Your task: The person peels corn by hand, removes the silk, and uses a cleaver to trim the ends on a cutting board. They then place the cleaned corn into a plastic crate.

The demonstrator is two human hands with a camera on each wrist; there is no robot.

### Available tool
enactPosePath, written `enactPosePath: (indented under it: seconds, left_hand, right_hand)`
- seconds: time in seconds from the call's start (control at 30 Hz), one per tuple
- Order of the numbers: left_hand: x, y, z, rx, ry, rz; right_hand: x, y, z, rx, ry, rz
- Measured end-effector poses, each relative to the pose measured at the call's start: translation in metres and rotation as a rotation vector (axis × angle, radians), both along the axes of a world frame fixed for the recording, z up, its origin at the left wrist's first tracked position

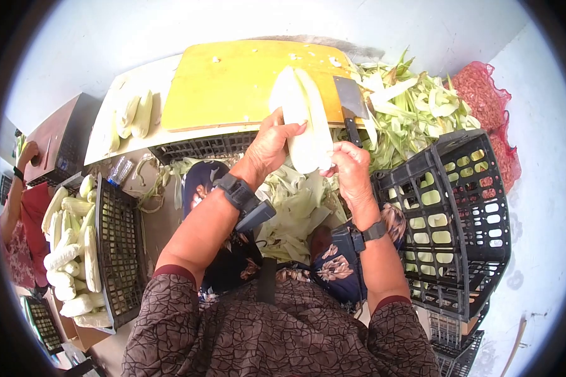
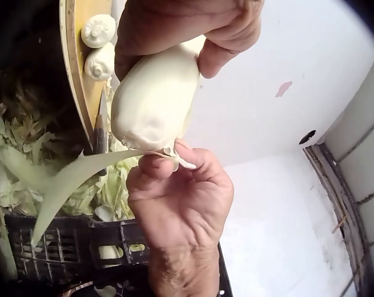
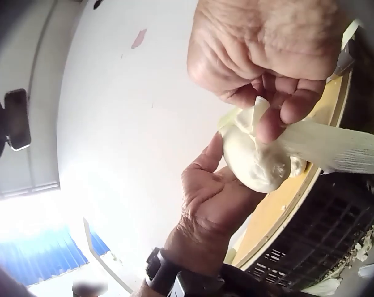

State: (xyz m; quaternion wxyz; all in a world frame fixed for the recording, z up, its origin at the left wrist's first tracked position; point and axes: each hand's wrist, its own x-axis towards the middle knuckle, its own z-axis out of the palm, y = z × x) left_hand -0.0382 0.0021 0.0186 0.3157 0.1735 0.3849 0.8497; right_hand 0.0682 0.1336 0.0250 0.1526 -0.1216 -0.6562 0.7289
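A pale, mostly peeled corn ear (image 1: 302, 119) is held upright over the front edge of a yellow cutting board (image 1: 233, 81). My left hand (image 1: 267, 147) grips the ear's side, with the thumb across it. At the ear's lower end my right hand (image 1: 352, 169) pinches a husk leaf. In the left wrist view the left hand (image 2: 187, 25) wraps the ear (image 2: 156, 99) from above, and the right hand (image 2: 181, 204) pinches the husk strip (image 2: 69, 179) at its base. In the right wrist view the right hand (image 3: 267, 55) pulls a pale strip (image 3: 335, 145) off the ear (image 3: 255, 158), which the left hand (image 3: 205, 198) holds.
A cleaver (image 1: 351, 100) lies on the board's right end beside a heap of green husks (image 1: 415, 107). A black crate (image 1: 459, 213) stands at my right. Another crate (image 1: 119, 251) at my left has peeled ears (image 1: 75, 251) beside it. Husks (image 1: 295, 207) cover my lap. A red mesh sack (image 1: 484, 94) lies far right.
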Motion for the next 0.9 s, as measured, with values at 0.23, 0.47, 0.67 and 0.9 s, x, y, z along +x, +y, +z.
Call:
enactPosePath:
  seconds: [0.23, 0.47, 0.67, 0.9]
  left_hand:
    - [-0.004, -0.001, -0.002, 0.117, -0.112, -0.011]
    - [0.000, 0.005, -0.003, 0.073, -0.034, 0.117]
    - [-0.001, -0.003, 0.004, 0.112, -0.066, 0.074]
    - [0.006, -0.007, 0.011, 0.014, 0.063, -0.071]
  right_hand:
    - [-0.002, 0.003, -0.003, -0.051, 0.016, -0.004]
    - [-0.004, 0.001, -0.003, -0.088, 0.019, -0.035]
    - [-0.006, 0.002, -0.005, 0.021, 0.039, -0.022]
    - [-0.005, 0.002, -0.001, 0.002, 0.072, 0.102]
